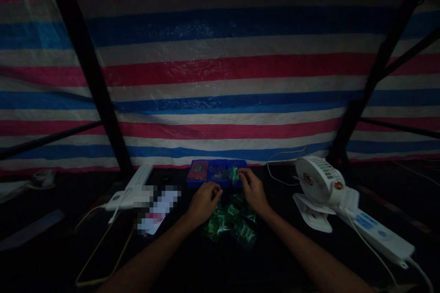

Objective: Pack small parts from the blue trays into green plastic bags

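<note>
Head-worn camera looks forward and down on the left hand (203,203) and right hand (253,191).

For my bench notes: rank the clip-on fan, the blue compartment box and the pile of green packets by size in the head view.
1. White clip-on fan
2. Green packet pile and blue compartment box look about alike; the pile sits nearer the camera, so I won't rank them.
</note>
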`<state>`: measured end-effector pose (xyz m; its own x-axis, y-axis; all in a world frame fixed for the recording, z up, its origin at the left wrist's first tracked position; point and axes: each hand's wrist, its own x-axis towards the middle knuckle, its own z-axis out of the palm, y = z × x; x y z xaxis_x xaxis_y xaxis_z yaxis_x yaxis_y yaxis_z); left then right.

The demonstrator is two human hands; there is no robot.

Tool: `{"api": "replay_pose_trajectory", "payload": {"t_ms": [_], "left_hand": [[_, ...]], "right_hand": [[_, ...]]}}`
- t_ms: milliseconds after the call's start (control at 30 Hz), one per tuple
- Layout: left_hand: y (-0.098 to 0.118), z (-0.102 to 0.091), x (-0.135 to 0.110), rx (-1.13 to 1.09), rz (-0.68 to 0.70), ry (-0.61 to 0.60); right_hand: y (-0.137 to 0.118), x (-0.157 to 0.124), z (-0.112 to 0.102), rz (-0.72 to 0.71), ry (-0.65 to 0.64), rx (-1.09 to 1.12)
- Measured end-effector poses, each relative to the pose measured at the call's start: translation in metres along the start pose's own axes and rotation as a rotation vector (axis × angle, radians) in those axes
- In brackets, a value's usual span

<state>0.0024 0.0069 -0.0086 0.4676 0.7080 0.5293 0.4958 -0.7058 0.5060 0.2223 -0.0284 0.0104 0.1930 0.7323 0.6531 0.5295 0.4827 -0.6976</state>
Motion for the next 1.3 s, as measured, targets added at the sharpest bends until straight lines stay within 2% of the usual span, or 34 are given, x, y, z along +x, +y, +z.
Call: {"api": "replay_pose_trajectory", "payload": {"t_ms": [267,567,700,833,1000,1100,1300], "left_hand": [[0.004,-0.003,-0.002,0.112,0.038,-0.13],[0.007,-0.005,-0.001,0.133,-0.014,-0.248],[0.003,-0.003,-0.001,0.094,-0.024,-0.249],[0.0,-0.001,0.0,0.022,-0.021,-0.188],[0.003,-0.005,0.003,-0.131,-0.089,0.024],[0.006,-0.008,0.005,-0.197,-0.138,0.123],[0.01,-0.01,0.006,-0.243,-0.137,0.209]], "right_hand": [[0.009,0.0,0.0,0.092,0.085,0.001],[0.014,-0.001,0.003,0.087,0.044,-0.04],[0.014,-0.001,0.006,0.073,-0.004,-0.055],[0.008,-0.001,0.005,0.046,-0.04,-0.033],[0.001,-0.001,0.004,0.037,-0.11,0.002],[-0.002,-0.003,0.005,0.004,-0.22,0.021],[-0.007,-0.008,0.007,-0.057,-0.434,0.041]]}}
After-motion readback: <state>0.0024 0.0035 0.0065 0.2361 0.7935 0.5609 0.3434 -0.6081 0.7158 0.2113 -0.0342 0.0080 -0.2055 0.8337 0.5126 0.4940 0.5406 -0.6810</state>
